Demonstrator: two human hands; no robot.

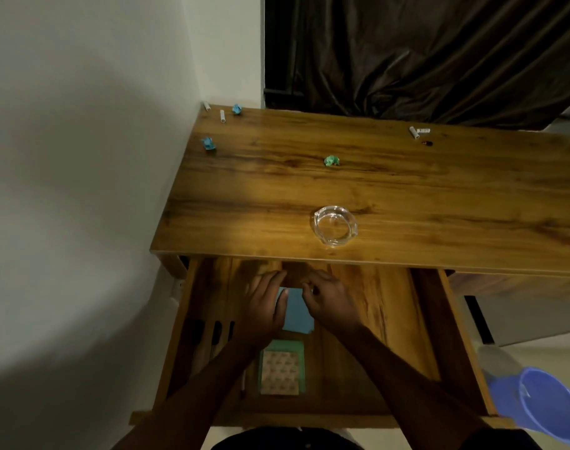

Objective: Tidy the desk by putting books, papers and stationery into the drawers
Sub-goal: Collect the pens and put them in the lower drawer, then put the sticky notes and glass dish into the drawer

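One blue paper (pixel 298 315) lies lengthwise away; left hand (pixel 266 305) presses, right hand (pixel 329 300) pinches it.

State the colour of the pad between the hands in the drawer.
Light blue: the flat rectangular paper pad, best seen in the head view.

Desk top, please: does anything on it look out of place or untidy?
Yes: crumpled paper scraps lie scattered, one by the far left corner, one nearer, one mid-desk. Small white cylinders lie loose at both far ends.
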